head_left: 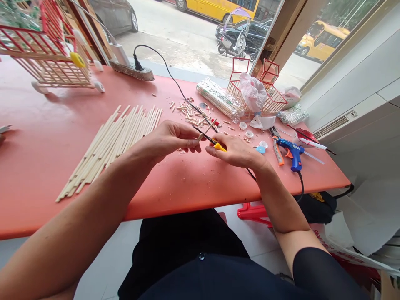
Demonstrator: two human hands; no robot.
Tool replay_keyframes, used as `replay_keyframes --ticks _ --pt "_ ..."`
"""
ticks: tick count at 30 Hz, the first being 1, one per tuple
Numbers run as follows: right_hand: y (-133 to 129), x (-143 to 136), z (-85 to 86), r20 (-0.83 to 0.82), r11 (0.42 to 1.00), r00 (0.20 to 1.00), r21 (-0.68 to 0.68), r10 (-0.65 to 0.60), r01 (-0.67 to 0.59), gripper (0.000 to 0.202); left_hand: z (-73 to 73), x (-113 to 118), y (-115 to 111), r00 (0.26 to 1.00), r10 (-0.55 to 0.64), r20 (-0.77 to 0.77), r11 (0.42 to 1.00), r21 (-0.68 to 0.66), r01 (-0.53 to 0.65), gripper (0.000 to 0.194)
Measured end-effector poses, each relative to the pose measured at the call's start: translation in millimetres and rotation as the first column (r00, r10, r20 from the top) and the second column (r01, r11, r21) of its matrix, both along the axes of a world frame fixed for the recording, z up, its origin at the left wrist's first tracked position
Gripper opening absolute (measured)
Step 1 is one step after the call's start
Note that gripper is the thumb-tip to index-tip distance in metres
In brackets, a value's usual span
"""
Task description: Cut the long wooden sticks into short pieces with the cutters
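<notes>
1. Yellow-handled tool (219, 146) sits in the right hand (239, 151), its fingers curled round the grip
2. Wooden stick (211, 126), pinched between thumb and fingers of the left hand (175, 136), crosses the tool's dark end above the red table (190, 187)
3. Pale sticks (115, 143) lie bunched to the left, wood bits (189, 111) beyond the hands, blue glue gun (293, 150) at the right

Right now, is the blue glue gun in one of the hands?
No, the glue gun rests on the red table, to the right of the right hand.
</notes>
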State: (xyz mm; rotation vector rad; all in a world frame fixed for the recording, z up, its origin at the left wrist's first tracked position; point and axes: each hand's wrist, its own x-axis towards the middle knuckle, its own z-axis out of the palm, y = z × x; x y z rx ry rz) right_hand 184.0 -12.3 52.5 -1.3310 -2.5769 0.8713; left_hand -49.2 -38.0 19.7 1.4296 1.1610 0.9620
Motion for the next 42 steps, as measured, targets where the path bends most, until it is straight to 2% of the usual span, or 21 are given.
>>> replay_keyframes --ticks 6,14,24,31,35,42 --pt "-0.9 -3.6 -6.6 -0.056 0.999 0.998 0.046 -0.019 0.021 0.039 -1.2 -2.6 2.4 0.999 0.003 0.035 1.000 -0.020 -0.002 0.024" --pt "-6.6 -9.7 -8.0 -0.065 0.994 0.995 0.075 -0.074 0.079 0.035 4.8 -2.7 1.1 0.998 -0.019 0.057 0.998 -0.052 0.022 0.022" --pt "-9.0 -10.0 -9.3 -0.007 0.989 0.995 0.107 -0.097 0.097 0.035 -3.9 -2.2 4.1 0.997 -0.030 0.077 0.995 -0.088 0.036 0.024" --pt "-9.1 -9.5 -9.7 -0.046 0.987 0.995 0.135 -0.084 0.089 0.033 -1.1 -3.6 2.9 0.995 -0.041 0.093 0.996 -0.077 0.049 0.029" --pt "-6.9 -11.5 -11.4 -0.070 0.990 0.995 0.120 -0.065 0.073 0.035 2.6 -1.7 0.7 0.996 -0.009 0.084 0.998 -0.053 0.013 0.035" --pt "-5.3 -13.8 -13.5 -0.012 0.985 0.998 0.165 -0.057 0.059 0.028 -0.3 1.7 1.2 0.991 0.018 0.130 1.000 0.013 -0.020 0.044"
